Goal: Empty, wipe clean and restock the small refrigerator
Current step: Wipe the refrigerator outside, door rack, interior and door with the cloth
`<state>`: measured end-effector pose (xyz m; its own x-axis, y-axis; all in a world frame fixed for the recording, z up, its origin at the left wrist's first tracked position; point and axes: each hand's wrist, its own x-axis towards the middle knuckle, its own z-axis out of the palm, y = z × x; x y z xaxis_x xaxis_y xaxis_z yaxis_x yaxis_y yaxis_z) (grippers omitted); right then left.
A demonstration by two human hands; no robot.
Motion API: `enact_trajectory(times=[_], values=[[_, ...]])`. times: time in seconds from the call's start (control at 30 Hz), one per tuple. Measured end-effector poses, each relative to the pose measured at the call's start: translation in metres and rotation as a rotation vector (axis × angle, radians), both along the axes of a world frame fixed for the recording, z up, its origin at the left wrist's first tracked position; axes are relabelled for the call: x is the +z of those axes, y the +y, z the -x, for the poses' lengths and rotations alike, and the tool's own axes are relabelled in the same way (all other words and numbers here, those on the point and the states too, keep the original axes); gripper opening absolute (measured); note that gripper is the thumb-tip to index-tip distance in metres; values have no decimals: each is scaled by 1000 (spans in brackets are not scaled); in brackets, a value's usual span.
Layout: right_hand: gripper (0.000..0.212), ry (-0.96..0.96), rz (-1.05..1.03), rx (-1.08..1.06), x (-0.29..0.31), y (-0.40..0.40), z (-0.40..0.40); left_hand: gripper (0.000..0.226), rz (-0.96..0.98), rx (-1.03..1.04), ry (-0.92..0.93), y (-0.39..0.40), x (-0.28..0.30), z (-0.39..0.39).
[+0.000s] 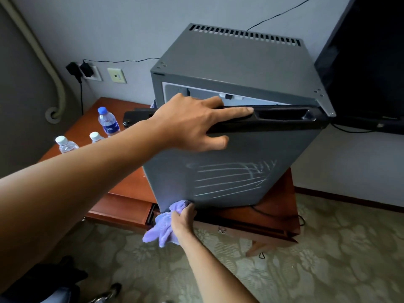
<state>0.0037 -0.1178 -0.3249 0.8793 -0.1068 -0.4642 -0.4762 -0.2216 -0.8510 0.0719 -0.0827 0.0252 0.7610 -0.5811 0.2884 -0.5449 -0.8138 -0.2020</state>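
On the wooden desk [122,189] sits the fridge [236,68], its door [229,171] ajar. The left hand [192,125] lies flat-fingered along the door's top edge, probably steadying it, while the right hand [182,217] grips a purple cloth [162,228] at its lower corner, wiping. Three bottles [108,122] wait left, likely for restocking.
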Motion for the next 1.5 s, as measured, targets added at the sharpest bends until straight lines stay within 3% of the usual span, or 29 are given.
enact_trajectory(times=[0.23,0.3,0.47,0.57,0.73,0.83,0.9,0.97,1.27,1.37,1.47,1.5], values=[[17,-149,80,-504,30,-152,-40,70,30,-6,10,1,1,-2],[14,-195,103,-545,31,-161,-47,70,41,-10,18,1,2,-2],[22,-198,155,-476,22,-70,-23,69,66,-13,-7,0,-1,0],[25,-242,124,-310,14,5,6,69,71,-15,-5,-2,-2,2],[33,-25,3,-50,5,87,27,68,68,-30,-18,2,-2,-2],[38,65,-76,-40,-4,96,16,69,57,-38,-12,3,0,-4],[45,53,-126,-63,0,80,15,69,53,-33,0,4,1,-5],[31,5,-140,-117,8,46,12,69,48,-26,7,4,1,-6],[32,-235,-60,-611,79,-113,-18,69,63,-52,25,7,1,-17],[23,-323,-63,-808,101,-156,-28,68,70,-54,26,6,-1,-16],[14,-409,-17,-827,99,-174,-38,67,72,-51,20,5,-2,-14],[22,-422,24,-800,92,-169,-39,66,74,-53,23,5,-1,-13]])
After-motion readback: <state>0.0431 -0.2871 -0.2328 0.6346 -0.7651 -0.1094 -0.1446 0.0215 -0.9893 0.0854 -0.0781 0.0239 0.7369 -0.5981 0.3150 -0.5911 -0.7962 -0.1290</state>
